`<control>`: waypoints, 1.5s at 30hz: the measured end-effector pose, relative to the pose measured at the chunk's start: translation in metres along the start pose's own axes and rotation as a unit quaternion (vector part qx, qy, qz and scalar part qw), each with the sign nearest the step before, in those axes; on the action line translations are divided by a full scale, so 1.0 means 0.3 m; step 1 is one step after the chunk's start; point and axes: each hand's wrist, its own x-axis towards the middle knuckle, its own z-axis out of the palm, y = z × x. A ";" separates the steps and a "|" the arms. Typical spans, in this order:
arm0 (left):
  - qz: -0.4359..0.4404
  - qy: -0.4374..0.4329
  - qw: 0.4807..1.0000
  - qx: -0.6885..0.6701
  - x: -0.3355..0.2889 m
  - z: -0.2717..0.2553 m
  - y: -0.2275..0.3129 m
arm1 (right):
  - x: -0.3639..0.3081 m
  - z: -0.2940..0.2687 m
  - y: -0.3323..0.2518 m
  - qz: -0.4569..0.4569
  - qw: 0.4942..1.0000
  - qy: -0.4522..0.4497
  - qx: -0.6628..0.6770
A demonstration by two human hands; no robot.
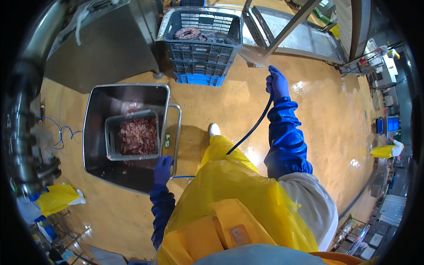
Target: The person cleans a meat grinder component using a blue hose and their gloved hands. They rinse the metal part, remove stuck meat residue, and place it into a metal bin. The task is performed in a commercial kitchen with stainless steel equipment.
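Note:
Stretched out ahead, my right hand (277, 82) in a purple glove is closed around the end of a dark blue hose (254, 126). A spray of water (251, 55) leaves it toward the stacked crates. My gloved left hand (163, 170) is at the near right rim of a metal tub (98, 132), its fingers curled there. Inside the tub sits a grey crate (110, 141) holding reddish meat scraps (139, 134). The top dark crate (203, 48) of the stack has round, pinkish meat-like pieces (187, 33) in it.
A blue crate (201, 79) forms the base of the stack. Beside it stand a large steel machine (106, 44) and a metal frame (293, 28). The tub's handle (178, 137) juts out toward me. The yellowish floor (327, 115) is wet. Other people in yellow aprons are at far left and right.

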 end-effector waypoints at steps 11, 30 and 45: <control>0.081 -0.155 0.984 0.022 0.902 0.499 0.631 | 0.513 -0.145 -0.209 0.022 0.996 0.084 0.022; 0.018 -0.274 0.926 0.260 2.476 1.002 0.664 | 1.158 -0.014 -0.248 0.129 0.964 0.212 -0.100; 0.048 -0.286 0.670 0.683 2.609 1.434 0.464 | 1.539 0.349 -0.007 0.030 0.936 -0.078 -0.342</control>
